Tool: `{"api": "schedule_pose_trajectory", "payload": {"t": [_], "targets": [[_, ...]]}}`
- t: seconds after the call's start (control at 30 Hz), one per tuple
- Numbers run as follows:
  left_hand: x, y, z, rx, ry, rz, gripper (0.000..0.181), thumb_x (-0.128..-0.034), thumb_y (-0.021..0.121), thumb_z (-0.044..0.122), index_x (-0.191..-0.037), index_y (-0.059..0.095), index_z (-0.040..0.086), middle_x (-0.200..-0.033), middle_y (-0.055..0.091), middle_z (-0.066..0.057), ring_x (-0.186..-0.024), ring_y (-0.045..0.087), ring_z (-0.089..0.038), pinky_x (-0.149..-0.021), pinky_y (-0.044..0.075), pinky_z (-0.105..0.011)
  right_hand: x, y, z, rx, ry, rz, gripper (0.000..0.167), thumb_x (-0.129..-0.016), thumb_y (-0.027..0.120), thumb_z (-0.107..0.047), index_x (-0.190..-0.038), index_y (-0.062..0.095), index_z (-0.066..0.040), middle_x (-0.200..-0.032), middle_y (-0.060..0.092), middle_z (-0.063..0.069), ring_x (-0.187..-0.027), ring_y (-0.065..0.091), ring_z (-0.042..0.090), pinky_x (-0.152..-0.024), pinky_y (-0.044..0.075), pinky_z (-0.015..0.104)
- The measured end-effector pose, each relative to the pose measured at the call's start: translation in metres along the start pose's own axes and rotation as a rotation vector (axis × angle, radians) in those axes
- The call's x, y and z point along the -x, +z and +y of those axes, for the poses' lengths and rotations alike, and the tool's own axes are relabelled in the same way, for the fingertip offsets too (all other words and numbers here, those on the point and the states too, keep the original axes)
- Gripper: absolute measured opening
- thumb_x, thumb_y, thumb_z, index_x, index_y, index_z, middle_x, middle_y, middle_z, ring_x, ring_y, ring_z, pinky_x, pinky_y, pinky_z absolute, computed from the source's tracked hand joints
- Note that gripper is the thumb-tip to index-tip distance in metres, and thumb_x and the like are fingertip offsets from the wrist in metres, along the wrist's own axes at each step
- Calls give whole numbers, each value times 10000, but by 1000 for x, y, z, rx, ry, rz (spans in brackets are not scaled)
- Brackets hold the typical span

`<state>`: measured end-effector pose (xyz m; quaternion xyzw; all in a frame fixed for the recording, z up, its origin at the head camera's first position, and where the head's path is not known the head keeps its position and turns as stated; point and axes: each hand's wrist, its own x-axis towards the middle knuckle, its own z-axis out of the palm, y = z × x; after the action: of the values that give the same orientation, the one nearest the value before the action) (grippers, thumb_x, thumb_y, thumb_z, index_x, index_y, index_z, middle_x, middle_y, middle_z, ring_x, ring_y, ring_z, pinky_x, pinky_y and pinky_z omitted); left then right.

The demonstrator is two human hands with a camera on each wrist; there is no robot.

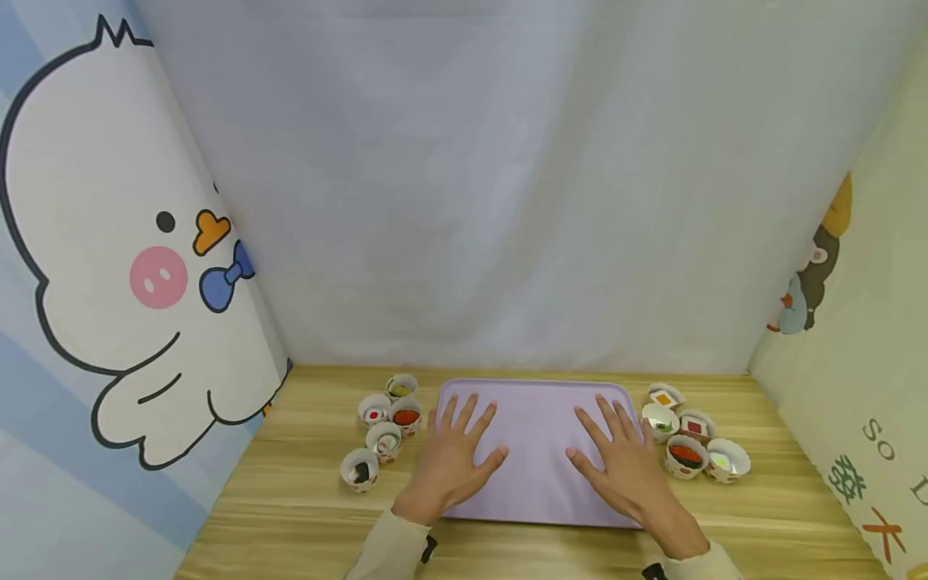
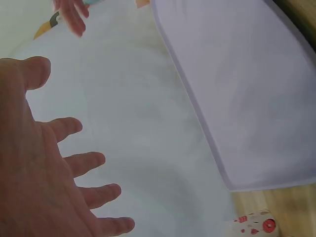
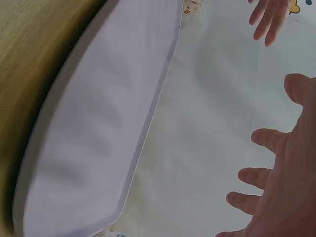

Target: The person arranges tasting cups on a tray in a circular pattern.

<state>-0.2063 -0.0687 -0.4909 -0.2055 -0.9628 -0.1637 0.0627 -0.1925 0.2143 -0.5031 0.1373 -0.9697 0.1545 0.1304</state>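
Left hand (image 1: 451, 461) and right hand (image 1: 627, 466), nearest, hold their fingers spread wide above the lilac tray (image 1: 538, 451), which lies at six o'clock on the wooden table (image 1: 283, 491). Beside it stand paper cups (image 1: 384, 441) at nine and more cups (image 1: 686, 453) at three. White cloth (image 1: 464, 201) bounds the table at twelve; its surface stretches outward at eight and four.

Tray (image 2: 242, 94) cropped in wrist views
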Motion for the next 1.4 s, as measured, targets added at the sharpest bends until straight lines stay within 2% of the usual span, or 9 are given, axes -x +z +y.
{"api": "schedule_pose_trajectory", "payload": {"t": [0.3,0.53,0.73,1.03,1.23,1.4], "targets": [[12,7,-18,104,-45,31,665,-981,475,522,-1546,324,206,-1598,310,-125,-1460,266,-427,-1124,286,-646,10,-4,23,-44,29,50,632,-963,533,-500,-1498,419,-184,-1581,302,179,-1425,287,443,-1061,185,757],[17,14,-32,255,-86,43,675,-971,537,459,-1536,335,150,-1587,317,-154,-1446,310,-404,-1124,324,-602,19,-8,39,-72,64,94,637,-951,574,-468,-1480,435,-141,-1566,316,200,-1406,307,446,-1039,215,762],[23,20,-41,391,-156,49,667,-973,561,409,-1538,327,142,-1585,316,-171,-1441,325,-394,-1112,338,-604,27,-14,51,-76,69,149,626,-941,608,-420,-1441,469,-71,-1534,340,248,-1366,337,481,-1017,253,718],[24,24,-56,586,-219,58,647,-979,582,306,-1522,328,61,-1535,368,-241,-1404,355,-450,-1101,332,-623,35,-24,73,-99,111,213,663,-902,679,-333,-1462,434,-75,-1451,390,319,-1246,394,586,-938,292,729],[27,28,-69,679,-266,51,647,-964,606,243,-1522,332,61,-1529,380,-243,-1338,431,-481,-1050,402,-612,40,-29,85,-95,119,280,655,-848,739,-294,-1401,487,-51,-1408,433,327,-1193,430,586,-914,323,711],[31,32,-75,726,-275,38,645,-950,617,175,-1507,334,13,-1526,367,-269,-1301,452,-517,-1047,415,-598,42,-30,95,-101,116,331,615,-815,756,-217,-1343,520,-7,-1372,455,345,-1173,442,578,-901,333,701]]}}
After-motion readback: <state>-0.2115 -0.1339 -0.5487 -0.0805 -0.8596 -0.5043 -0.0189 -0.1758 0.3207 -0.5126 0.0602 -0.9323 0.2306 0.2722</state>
